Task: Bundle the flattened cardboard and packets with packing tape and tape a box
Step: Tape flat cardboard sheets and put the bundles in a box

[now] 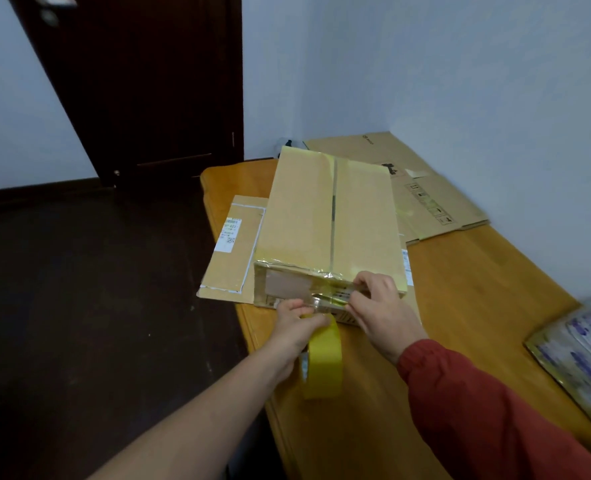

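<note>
A wooden table [460, 306] fills the right half of the view, set in a corner of pale walls beside a dark door [141, 81]. A closed cardboard box [304, 209] lies on the table near its left edge, one short end facing the person. Glossy yellowish tape covers its top seam and top edges. Flattened cardboard sheets [425, 202] lie behind it in the far corner, touching the wall. Under the box's left side sits another flattened carton [231, 251] that carries a white shipping label [230, 233] and overhangs the table edge. A blurred stack of printed packets [578, 348] lies at the right border, well apart from the box.

The right hand [382, 310], in a red sleeve [477, 410], has its fingers curled over a strip of tape [323, 299] on the box's near end. The left hand [296, 327], bare-armed, grips the top of a yellow tape roll [323, 362] just below that end. The strip runs from the roll to the box. The hands are close together.
</note>
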